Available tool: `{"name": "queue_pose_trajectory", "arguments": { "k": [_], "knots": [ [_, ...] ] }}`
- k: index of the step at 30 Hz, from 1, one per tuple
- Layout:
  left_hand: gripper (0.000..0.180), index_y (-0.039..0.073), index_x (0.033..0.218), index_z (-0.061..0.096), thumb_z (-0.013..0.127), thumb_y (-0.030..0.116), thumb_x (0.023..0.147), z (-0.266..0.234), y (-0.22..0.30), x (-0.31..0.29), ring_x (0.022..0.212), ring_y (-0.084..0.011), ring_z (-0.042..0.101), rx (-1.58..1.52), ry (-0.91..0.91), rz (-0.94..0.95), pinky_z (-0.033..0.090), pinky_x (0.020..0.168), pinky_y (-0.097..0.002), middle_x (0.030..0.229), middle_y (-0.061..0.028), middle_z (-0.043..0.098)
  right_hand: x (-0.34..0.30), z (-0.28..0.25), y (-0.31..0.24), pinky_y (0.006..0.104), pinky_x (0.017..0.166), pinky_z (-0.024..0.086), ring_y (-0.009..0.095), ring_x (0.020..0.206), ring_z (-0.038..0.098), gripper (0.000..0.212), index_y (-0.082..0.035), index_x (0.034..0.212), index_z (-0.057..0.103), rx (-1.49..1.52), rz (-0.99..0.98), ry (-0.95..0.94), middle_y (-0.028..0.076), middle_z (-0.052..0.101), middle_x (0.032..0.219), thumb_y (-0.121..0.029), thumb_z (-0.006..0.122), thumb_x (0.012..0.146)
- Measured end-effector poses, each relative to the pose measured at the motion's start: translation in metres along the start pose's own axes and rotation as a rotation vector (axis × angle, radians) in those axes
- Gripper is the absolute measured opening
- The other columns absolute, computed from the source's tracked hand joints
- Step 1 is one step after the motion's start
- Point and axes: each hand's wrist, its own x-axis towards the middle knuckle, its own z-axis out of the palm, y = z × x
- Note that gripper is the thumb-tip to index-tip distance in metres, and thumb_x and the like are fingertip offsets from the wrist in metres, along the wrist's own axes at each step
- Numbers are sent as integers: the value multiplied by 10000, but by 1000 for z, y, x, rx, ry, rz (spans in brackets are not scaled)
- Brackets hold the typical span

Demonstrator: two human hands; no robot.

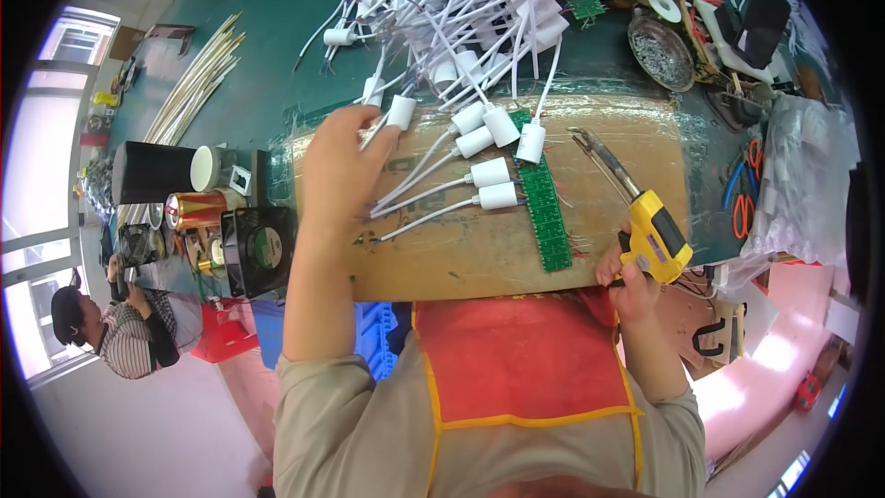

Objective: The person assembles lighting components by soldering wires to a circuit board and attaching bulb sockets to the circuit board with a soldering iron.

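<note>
My left hand (343, 152) is at the near edge of a pile, its thumb and fingers closed around the lead of a white cylindrical cap (400, 112). My right hand (629, 275) grips a yellow-and-black soldering gun (656, 244) by its handle, its metal tip pointing up and left over the board. Between the hands a long green circuit board strip (546, 221) lies on brown cardboard (442, 267). Several white caps with cords (498, 195) rest along its left side, their thin wires reaching toward it. Another white cap (531, 142) lies across its upper end.
A large heap of white corded caps (442, 9) fills the far table. At the right are a metal dish (660, 53), orange-handled scissors (743, 214) and plastic bags (797, 175). A black fan (258, 252) and a can (195, 209) stand left. Another person (124, 332) sits beyond.
</note>
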Motion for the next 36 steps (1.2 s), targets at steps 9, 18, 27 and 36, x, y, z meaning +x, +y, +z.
{"name": "queue_pose_trajectory", "arguments": {
  "k": [9,18,27,36],
  "knots": [
    [289,84,1068,668,692,216,812,43,-10,25,1039,-313,606,324,35,299,473,848,-435,1045,-105,664,0,4,0,307,576,415,149,611,480,667,-13,1370,405,11,7,10,38,483,758,-321,711,863],
    [238,90,1019,661,669,74,781,27,38,-76,948,-294,597,129,47,638,450,802,-415,997,-96,612,1,3,-4,307,584,412,149,614,472,681,-12,1387,393,-9,16,-52,40,465,766,-326,698,865],
    [300,77,1044,628,690,80,751,78,57,-108,886,-287,589,56,-164,671,438,762,-399,1011,-100,597,-3,6,-6,306,590,410,146,616,467,693,-17,1392,400,-11,15,-49,34,460,760,-337,705,859],
    [178,57,901,633,680,55,729,84,61,-107,848,-295,557,66,-145,628,437,723,-405,966,-102,565,-5,4,-5,297,588,412,136,604,465,705,-22,1392,405,-20,-2,-62,28,466,761,-354,721,856]
  ]
}}
